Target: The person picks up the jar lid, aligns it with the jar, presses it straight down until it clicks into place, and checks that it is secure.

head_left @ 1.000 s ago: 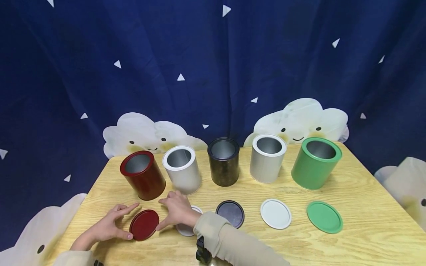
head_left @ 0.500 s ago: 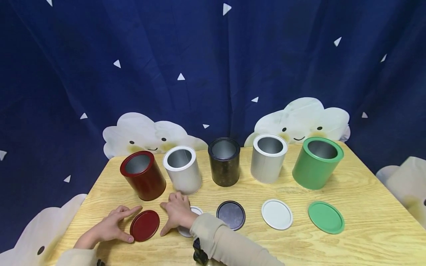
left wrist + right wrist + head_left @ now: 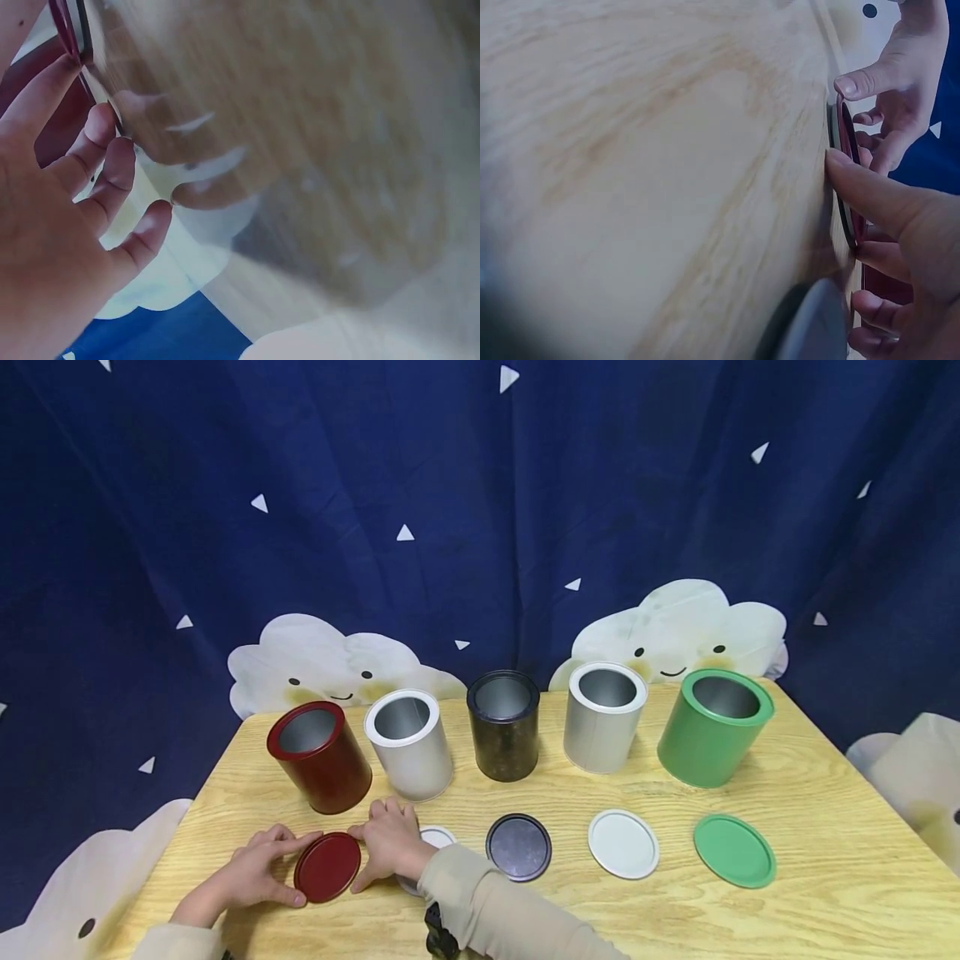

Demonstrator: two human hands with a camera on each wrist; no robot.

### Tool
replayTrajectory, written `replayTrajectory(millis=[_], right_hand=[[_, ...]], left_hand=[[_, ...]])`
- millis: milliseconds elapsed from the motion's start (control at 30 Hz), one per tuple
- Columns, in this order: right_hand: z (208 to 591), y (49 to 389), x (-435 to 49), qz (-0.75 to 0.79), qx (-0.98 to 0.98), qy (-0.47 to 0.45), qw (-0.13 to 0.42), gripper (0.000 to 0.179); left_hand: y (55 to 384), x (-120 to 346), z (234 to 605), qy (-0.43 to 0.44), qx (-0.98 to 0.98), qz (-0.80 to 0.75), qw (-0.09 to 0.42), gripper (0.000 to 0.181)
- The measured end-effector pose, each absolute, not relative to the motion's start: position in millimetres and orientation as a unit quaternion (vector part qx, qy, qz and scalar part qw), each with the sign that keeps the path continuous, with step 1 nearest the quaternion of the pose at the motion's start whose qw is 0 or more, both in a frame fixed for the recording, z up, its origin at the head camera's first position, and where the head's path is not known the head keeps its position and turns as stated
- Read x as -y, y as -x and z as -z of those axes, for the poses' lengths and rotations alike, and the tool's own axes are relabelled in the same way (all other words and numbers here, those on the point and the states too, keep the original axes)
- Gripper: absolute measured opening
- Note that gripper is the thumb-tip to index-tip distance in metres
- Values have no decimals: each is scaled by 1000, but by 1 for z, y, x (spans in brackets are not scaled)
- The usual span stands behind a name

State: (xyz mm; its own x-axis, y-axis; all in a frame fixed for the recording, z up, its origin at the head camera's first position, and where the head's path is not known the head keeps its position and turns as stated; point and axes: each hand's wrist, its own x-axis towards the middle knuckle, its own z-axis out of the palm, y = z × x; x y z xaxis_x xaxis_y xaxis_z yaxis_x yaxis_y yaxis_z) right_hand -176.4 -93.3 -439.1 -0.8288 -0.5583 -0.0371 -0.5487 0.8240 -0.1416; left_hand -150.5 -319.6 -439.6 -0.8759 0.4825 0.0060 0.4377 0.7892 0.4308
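Note:
A dark red round lid lies between both hands at the table's front left. My left hand grips its left edge, index finger at the far side and thumb at the near side. From the other side my right hand holds the lid's right edge, also between thumb and index finger. In the right wrist view the lid shows edge-on, close to the wood; whether it is lifted, I cannot tell. Just behind stands the open dark red can. A pale lid is partly hidden under my right hand and wrist.
A white can, a black can, another white can and a green can stand uncovered in a row behind. In front lie a black lid, a white lid and a green lid on the wooden table.
My right hand has moved left, from a small gap to the red lid's right edge. The left index finger has come onto the lid's far edge. Cans and other lids stay put.

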Motion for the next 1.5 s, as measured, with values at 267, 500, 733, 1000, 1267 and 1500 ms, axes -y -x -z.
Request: replayTrajectory(millis=[267, 500, 733, 1000, 1267, 1500], right_hand=[[440, 176, 96, 58, -955, 287, 38, 71], [441, 175, 97, 56, -953, 296, 31, 72], [445, 177, 97, 76, -950, 300, 31, 73], [446, 176, 98, 89, -947, 308, 15, 62], [445, 175, 99, 83, -949, 305, 14, 62], [443, 175, 98, 85, -947, 310, 24, 61]], left_hand=[[152, 317, 440, -258, -950, -175, 27, 79], [153, 315, 438, -257, -955, -145, 32, 81], [153, 314, 440, -260, -955, -144, 13, 81], [153, 315, 440, -259, -953, -154, 23, 82], [155, 316, 438, -265, -948, -171, 45, 83], [154, 315, 438, -268, -947, -175, 34, 82]])
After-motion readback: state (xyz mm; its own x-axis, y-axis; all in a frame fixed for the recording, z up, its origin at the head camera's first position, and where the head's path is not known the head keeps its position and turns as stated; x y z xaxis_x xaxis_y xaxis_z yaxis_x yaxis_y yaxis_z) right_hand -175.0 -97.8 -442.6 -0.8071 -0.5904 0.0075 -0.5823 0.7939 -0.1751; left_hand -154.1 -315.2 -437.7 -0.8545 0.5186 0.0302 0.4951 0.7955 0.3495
